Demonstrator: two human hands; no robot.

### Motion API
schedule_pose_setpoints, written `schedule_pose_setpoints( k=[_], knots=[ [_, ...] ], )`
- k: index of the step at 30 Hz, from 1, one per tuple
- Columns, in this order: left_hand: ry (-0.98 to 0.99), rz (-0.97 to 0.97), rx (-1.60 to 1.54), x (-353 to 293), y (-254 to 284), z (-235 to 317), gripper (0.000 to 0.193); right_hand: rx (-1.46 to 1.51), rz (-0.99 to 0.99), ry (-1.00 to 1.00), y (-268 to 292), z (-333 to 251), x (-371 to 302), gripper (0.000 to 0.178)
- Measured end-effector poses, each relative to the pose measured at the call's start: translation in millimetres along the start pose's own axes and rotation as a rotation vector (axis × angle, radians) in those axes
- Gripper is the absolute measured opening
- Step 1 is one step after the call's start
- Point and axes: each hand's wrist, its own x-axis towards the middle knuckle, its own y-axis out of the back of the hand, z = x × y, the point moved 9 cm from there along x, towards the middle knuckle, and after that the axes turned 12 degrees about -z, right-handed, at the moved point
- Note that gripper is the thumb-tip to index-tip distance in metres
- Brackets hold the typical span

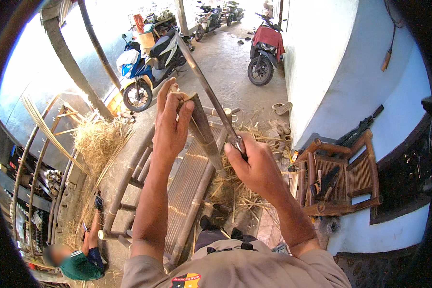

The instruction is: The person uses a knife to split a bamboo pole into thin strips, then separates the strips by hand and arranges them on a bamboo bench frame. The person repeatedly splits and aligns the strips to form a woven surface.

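Note:
A thick length of bamboo (206,137) leans upright before me, its lower end among straw and shavings. My left hand (174,115) grips its upper end, with the thumb across the cut top and the fingers behind it. In my right hand (254,162) is the handle of a machete (204,79). The long blade points up and away from me, past the right side of the bamboo and apart from its top. My right fingers are wrapped round the handle, which is mostly hidden.
A bamboo bench (187,192) lies lengthwise below my arms. On the right stands a bamboo chair (338,175) with tools on its seat. Straw (98,139) is heaped at left, near a seated person in a green shirt (81,266). Parked motorbikes (261,57) stand farther back.

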Motion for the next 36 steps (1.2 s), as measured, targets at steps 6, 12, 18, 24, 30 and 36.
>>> schedule_pose_setpoints(
  k=[6,12,18,24,30,36],
  knots=[
    [0.049,-0.046,-0.073,-15,-2,18,0.029,-0.099,0.027,0.128,-3,-25,17,0.024],
    [0.027,-0.038,-0.077,-19,-2,24,0.024,-0.249,0.051,0.127,-11,-23,18,0.026],
    [0.018,-0.009,-0.102,-18,-1,29,0.014,-0.425,0.066,0.061,-16,-21,12,0.032],
    [0.044,-0.03,-0.132,-14,-10,27,0.025,-0.383,0.037,0.063,-9,-25,16,0.03],
    [0.127,0.088,-0.45,-33,-48,-2,0.098,-0.161,-0.049,0.003,9,-18,18,0.032],
    [0.195,-0.104,-0.569,-35,-76,-23,0.092,-0.171,-0.053,0.035,25,-26,13,0.033]
  ],
)
